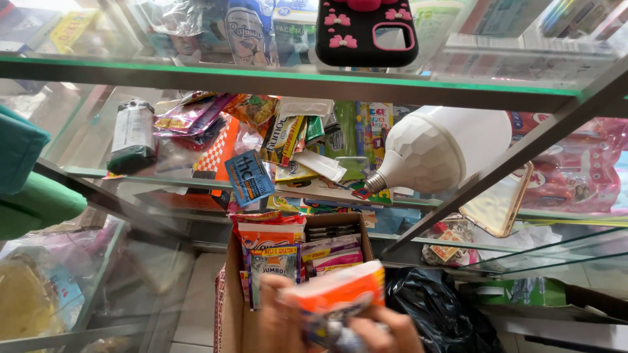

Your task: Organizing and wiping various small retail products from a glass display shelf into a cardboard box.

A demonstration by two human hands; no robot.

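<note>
Head view: glass shelves (pixel 294 84) crowded with packets; near, a cardboard box (pixel 230 287) on the floor; one hand (pixel 340 327), side unclear, clamped on an orange packet (pixel 337 291).

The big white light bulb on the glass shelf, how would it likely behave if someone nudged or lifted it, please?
The light bulb lies on its side on the glass shelf, so its rounded body would probably roll when nudged. It looks like hollow plastic, so probably light for its size. Its smooth dome may be slippery; the faceted collar or screw base probably grips better.
</note>
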